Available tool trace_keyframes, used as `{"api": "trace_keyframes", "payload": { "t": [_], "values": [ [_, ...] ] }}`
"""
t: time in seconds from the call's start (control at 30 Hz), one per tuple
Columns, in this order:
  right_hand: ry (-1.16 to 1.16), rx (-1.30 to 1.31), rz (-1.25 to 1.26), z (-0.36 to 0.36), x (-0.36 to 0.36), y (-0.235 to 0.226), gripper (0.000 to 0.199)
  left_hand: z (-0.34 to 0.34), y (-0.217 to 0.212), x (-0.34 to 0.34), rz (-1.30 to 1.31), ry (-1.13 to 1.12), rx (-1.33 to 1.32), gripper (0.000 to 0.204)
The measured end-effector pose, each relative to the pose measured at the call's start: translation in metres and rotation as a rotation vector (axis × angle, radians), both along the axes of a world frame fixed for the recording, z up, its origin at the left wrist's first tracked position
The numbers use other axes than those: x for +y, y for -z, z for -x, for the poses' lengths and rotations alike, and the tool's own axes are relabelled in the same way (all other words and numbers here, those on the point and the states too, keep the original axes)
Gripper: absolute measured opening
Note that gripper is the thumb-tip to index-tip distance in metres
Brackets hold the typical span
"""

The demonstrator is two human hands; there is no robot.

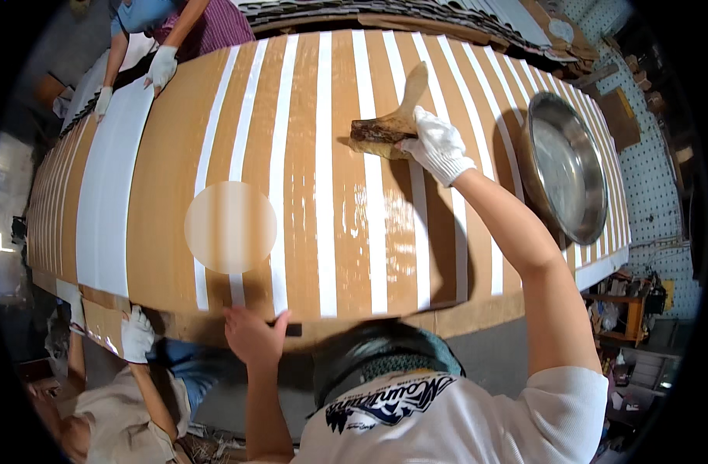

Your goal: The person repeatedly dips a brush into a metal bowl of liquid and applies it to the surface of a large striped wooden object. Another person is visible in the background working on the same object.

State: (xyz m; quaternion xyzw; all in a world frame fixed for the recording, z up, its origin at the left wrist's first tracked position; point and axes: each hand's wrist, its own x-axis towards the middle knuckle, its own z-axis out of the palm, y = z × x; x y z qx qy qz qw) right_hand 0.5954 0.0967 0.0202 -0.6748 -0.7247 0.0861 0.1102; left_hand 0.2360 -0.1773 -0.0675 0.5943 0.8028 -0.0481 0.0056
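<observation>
Stretching across a big brown cardboard sheet (pixel 307 155), the person's right hand (pixel 439 145), in a knitted white cotton glove, has its fingers curled tight around a broad wooden-handled brush (pixel 385 127). The brush lies low on the board at its far middle, dark matted bristles pointing left, pale rounded handle angled up and away. The cardboard is matte tan, crossed by long white paper strips (pixel 325 178) running from the near edge to the far one, and it gleams wet beside the brush and below it. The bare left hand (pixel 253 334) rests on the near edge of the sheet, fingers spread flat and grasping nothing. To the right, well apart from the brush, a round shallow metal pan (pixel 564 166) sits on the board, shiny and dented-looking, smooth inside. At the far left corner another person's white-gloved hands (pixel 159 68) press a wide white sheet (pixel 110 178) onto the cardboard. At the near left, a third person's gloved hand (pixel 137 334) grips the board's edge. Corrugated stacks (pixel 416 14) lie beyond the far side.
</observation>
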Motion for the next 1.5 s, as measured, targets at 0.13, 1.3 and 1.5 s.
{"api": "trace_keyframes", "payload": {
  "t": [0.13, 1.3, 1.5],
  "values": [
    [-0.033, 0.025, -0.087, -0.022, 0.120, 0.029, 0.056, -0.003, -0.005, 0.003, 0.139, -0.071, -0.046, 0.114],
    [-0.290, 0.287, -0.307, 0.073, 0.406, 0.038, 0.040, -0.007, -0.016, 0.015, 0.231, -0.304, -0.505, 0.112],
    [-0.134, -0.055, -0.266, 0.142, 0.388, 0.058, 0.043, -0.013, -0.015, -0.002, 0.229, -0.359, -0.541, 0.109]
  ]
}}
